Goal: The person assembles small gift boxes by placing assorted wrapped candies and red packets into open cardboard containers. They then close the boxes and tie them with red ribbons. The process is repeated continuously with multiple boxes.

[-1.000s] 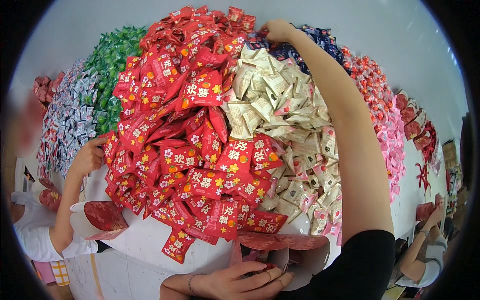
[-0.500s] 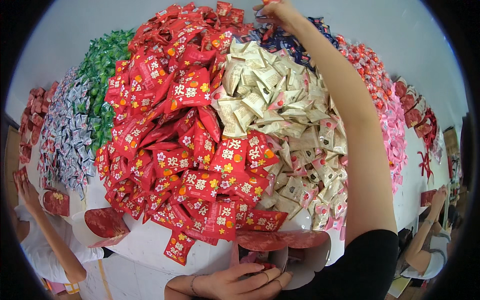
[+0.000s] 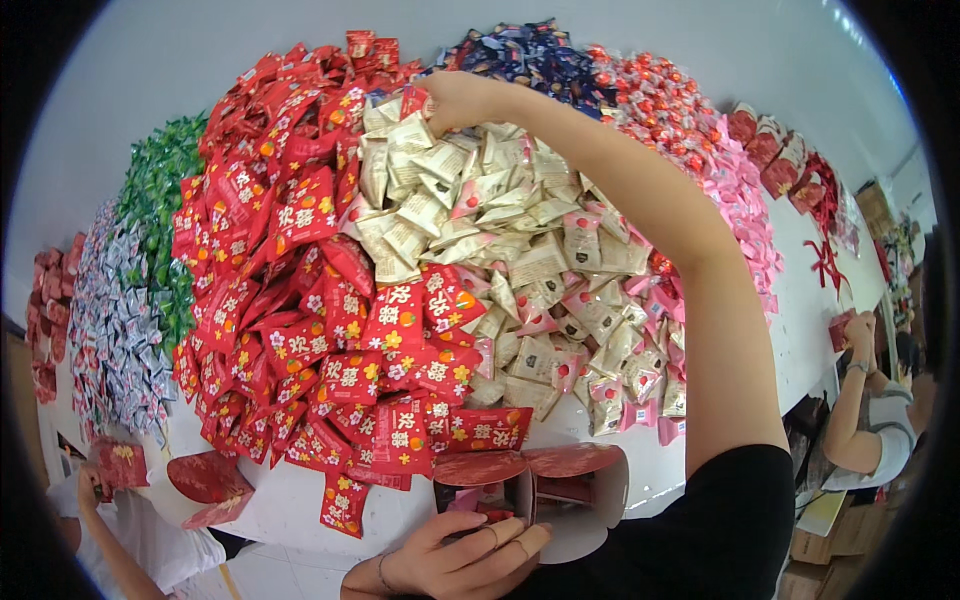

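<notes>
At the near edge, my left hand (image 3: 465, 552) closes its fingers on the front rim of an open red gift box (image 3: 480, 467) with a curved flap. Pink and red wrapped sweets (image 3: 490, 498) lie inside it. A second open box (image 3: 585, 525), pale-walled with a red flap, adjoins it on the right. My right arm stretches far over the table. My right hand (image 3: 447, 100) is at the back, where the cream packets (image 3: 480, 210) meet the red packets (image 3: 330, 270). Its fingers are bent in around a small red packet (image 3: 414, 102); the fingertips are partly hidden.
Green (image 3: 160, 190) and silver-blue sweets (image 3: 120, 310) are heaped left. Navy packets (image 3: 530, 60), red-orange sweets (image 3: 660, 100) and pink packets (image 3: 740, 200) lie back right. Another person's hand (image 3: 90, 485) works at left near an open box (image 3: 210, 490); another person's hand (image 3: 860, 335) shows at right.
My right hand has come back from the far edge near the navy packets and leftward to the border of the cream and red heaps. My left hand stays at the box. The view has shifted.
</notes>
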Demonstrator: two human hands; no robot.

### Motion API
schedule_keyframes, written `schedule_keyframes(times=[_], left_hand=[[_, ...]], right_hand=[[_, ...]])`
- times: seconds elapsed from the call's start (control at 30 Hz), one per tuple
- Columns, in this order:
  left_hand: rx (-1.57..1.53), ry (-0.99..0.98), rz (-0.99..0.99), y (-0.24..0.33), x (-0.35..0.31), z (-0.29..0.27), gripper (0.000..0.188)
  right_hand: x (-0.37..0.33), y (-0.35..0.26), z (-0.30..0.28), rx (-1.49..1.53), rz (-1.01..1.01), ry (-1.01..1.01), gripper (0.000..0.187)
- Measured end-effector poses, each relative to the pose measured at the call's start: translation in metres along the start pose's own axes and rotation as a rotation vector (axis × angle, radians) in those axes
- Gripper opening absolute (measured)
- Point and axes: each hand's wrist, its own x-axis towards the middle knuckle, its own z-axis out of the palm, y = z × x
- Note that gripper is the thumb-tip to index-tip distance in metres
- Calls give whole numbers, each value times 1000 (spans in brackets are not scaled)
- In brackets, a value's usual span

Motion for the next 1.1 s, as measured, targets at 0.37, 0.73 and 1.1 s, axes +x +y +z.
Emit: schedule_keyframes(times=[0.37,0.73,1.1], left_hand=[[-10,4,2,-2,-1,-2,15],[-2,-38,31,-5,3,-5,14],[-17,36,-26,0,4,0,13]], right_hand=[[-21,42,10,617,73,353,19],[-35,34,-16,759,166,395,14],[-118,156,-127,539,431,641,16]])
